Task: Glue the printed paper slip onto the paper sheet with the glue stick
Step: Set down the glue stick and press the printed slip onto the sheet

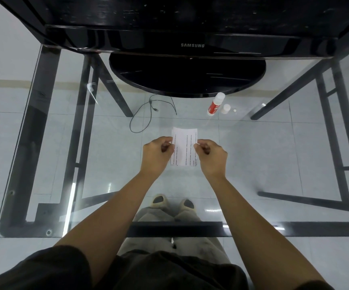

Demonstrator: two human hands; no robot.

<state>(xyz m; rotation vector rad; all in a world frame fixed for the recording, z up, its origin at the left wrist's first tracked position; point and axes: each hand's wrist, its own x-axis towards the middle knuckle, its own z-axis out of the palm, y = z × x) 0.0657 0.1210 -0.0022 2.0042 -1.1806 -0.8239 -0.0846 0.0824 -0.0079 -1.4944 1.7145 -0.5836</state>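
Left hand: the left hand [159, 150], at the centre of the frame, has its fingers curled and pinches the left edge of the printed paper slip [185, 143].
Right hand: the right hand [210, 152] mirrors it, pinching the slip's right edge.
Slip position: centre of the frame, between the 2 hands, over the glass table [106, 164]; I cannot tell whether it rests on the glass or is held just above it.
Slip axis: the long axis runs from the lower to the upper frame, toward the monitor [192, 45], and the print lines run the same way.
Paper sheet: I can make out only 1 paper (a second layer under it may be hidden).
Glue stick: the glue stick [214, 105] sits right of centre in the upper frame, well apart from both hands, its white end toward the upper right, with a small white cap [225, 108] just beside it.
Progress: the stick is put aside and apparently uncapped, so gluing looks done or imminent. Left to do, as I judge it, are aligning the slip, pressing it flat and recapping.
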